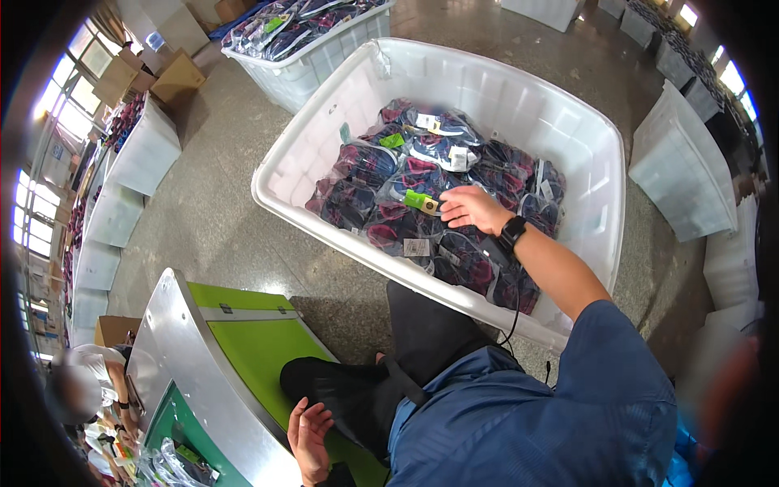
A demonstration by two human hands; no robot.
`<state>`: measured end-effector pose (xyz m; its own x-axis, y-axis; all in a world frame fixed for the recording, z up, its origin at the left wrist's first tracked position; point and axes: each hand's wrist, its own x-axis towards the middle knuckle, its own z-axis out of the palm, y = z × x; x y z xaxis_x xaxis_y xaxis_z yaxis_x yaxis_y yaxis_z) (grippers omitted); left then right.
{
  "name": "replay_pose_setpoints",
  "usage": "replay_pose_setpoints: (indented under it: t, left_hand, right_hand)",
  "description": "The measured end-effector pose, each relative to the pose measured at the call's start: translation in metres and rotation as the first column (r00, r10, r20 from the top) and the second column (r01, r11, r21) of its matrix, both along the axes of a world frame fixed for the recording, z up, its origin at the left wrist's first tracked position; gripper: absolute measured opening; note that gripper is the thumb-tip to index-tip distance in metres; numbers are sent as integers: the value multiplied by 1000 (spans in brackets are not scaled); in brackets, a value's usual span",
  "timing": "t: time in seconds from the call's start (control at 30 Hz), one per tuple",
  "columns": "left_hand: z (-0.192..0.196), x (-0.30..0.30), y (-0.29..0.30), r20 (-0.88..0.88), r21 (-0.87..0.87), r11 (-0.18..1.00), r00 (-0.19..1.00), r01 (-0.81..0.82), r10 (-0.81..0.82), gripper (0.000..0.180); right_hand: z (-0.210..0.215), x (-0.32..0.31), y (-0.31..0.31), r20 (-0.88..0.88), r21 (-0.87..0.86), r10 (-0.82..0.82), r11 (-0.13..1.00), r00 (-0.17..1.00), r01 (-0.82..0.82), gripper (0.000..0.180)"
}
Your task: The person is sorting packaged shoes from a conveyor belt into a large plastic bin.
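Note:
My right hand (475,209), with a black watch (512,232) on the wrist, reaches into a large white plastic bin (357,235). Its fingers are stretched and loosely bent, apart from any grip. They are closest to a green and yellow tag (423,202) on a bagged shoe. Dark blue and pink shoes (365,162) in clear plastic bags fill the bin's bottom, some with white labels. Low at the left, my left hand (310,438) is raised with fingers slightly curled and apart, holding nothing. It is beside the metal edge of a green-topped table.
A metal-edged table (203,381) with green panels stands at left; bagged items (180,464) lie on it. Another full white bin (300,73) stands behind. More bins (682,162) line both sides. A person (105,381) is at lower left. A black cable (513,325) hangs over the bin's near rim.

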<state>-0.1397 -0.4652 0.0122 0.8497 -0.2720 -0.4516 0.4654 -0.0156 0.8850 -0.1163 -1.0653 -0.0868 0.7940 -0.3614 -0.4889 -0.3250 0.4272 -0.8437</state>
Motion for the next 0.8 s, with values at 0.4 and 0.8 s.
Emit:
replay_pose_setpoints:
  t: [0.4, 0.8]
  left_hand:
    - [12, 30, -50, 80, 135, 981, 985, 140, -151, 45]
    - [-27, 190, -286, 731, 552, 823, 395, 137, -556, 36]
  right_hand:
    - [128, -12, 19, -149, -604, 630, 552, 762, -575, 45]
    - [354, -106, -145, -461, -779, 102, 429, 882, -457, 50]
